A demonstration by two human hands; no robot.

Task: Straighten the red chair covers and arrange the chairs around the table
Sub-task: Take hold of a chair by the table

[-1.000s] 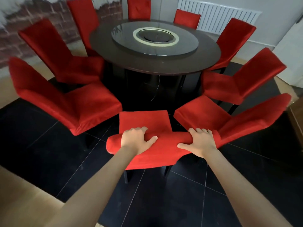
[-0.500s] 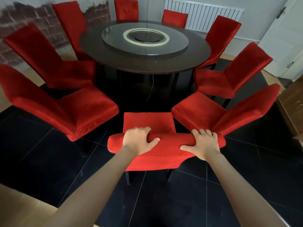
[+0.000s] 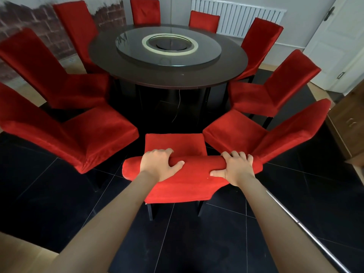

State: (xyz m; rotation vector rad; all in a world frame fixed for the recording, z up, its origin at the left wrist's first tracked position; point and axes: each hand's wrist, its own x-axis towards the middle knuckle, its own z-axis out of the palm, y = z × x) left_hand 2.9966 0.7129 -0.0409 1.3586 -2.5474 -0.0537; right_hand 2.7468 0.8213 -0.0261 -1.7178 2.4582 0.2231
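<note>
The person stands behind the nearest chair (image 3: 175, 146), at the side of the round counter (image 3: 167, 75) closest to us, and both hands are on the top of its backrest. The left hand (image 3: 159, 166) has its grip closed over the top edge, fingers curled down the front and the thumb lying on the back face; the right hand (image 3: 235, 168) holds the same edge further along, fingers over the top and thumb spread on the red cover (image 3: 177, 190). So both grips are closed on the chair itself, not open. This chair faces the counter but its seat is not yet under the counter's edge — it stands well apart from it, further out than the chairs at the far side. The chair to the left of it (image 3: 78, 138) and the chair to the right of it (image 3: 262, 138) are turned inward at an angle, and the right one's backrest seems to touch or nearly touch the held backrest near the right hand; I cannot tell which. The step in hand is, I judge, positioning this chair rather than smoothing the cloth. The next move probably calls for a straight push toward the counter — with care to clear the right neighbour. The cover's lower hem hangs uneven at the back and may need a pull down afterwards.
</note>
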